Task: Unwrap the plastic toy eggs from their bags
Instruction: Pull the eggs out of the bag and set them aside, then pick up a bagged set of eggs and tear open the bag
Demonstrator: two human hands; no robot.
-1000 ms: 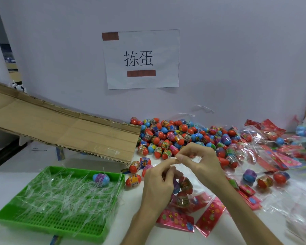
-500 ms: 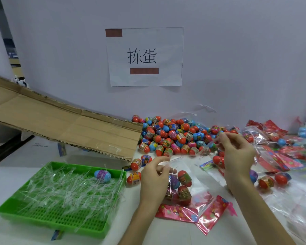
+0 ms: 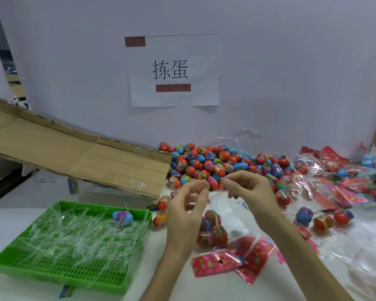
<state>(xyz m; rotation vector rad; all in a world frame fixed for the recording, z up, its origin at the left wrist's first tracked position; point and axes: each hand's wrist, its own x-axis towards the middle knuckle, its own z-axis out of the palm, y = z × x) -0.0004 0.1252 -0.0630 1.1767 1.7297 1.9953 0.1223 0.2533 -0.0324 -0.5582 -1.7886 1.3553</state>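
My left hand and my right hand are raised side by side over the white table, each pinching the top edge of a clear plastic bag. The bag hangs below my fingers and holds several toy eggs, red and purple, bunched at its bottom near the table. A big pile of loose eggs lies behind my hands against the wall. More bagged eggs with red printed headers spread to the right.
A green slotted tray at the front left is full of clear plastic strips, with one blue-purple egg in it. A flattened cardboard sheet slopes over the left. Red header cards and empty clear bags lie on the table.
My right hand, which had pulled away to the right half a second ago, has come back to the left hand, and both now pinch the bag's top edge close together.
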